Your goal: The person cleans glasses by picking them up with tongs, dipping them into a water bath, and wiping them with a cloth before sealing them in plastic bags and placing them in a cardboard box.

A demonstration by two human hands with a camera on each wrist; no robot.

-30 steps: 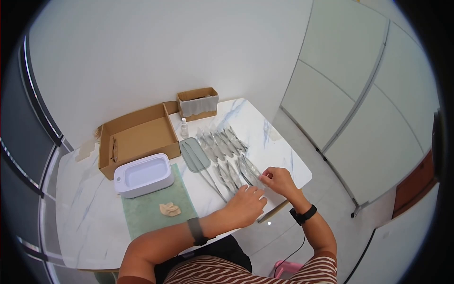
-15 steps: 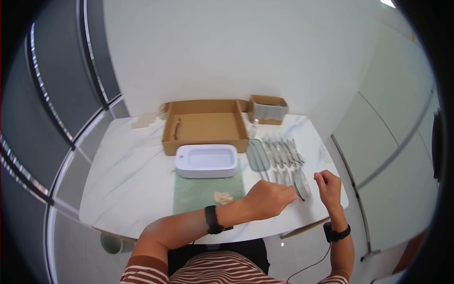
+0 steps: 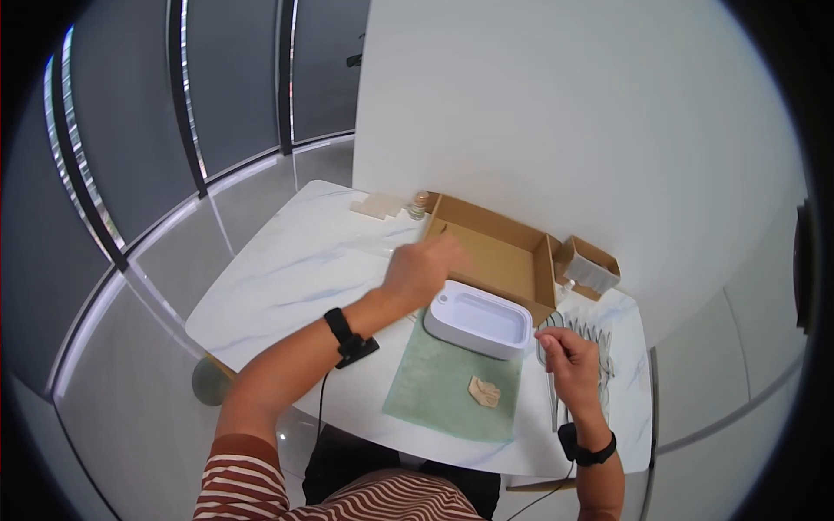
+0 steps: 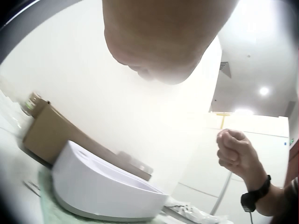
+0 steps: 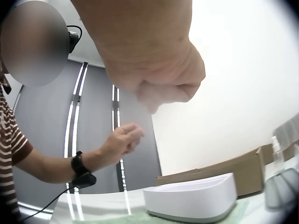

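In the head view my left hand [image 3: 421,272] is over the left side of the cardboard box [image 3: 499,263], near a small dark item [image 3: 444,228] partly visible inside. Its fingers are blurred and loosely bent, and nothing shows in them. My right hand [image 3: 571,360] hovers just right of the white tub [image 3: 480,323]. In the left wrist view the right hand [image 4: 236,154] has its fingers curled in, with no object visible. The tub sits at the back of a green mat [image 3: 434,395], with a crumpled beige cloth [image 3: 484,392] in front.
Several bagged items [image 3: 601,334] lie at the right, beside a grey tray partly hidden by my right hand. A small carton [image 3: 591,263] and spray bottle [image 3: 565,289] stand behind. A jar [image 3: 418,205] and beige pads [image 3: 377,206] are at the back left.
The head view has swung left. My left hand has moved from beside the bagged items to over the large box. My right hand has left the bags and moved near the tub.
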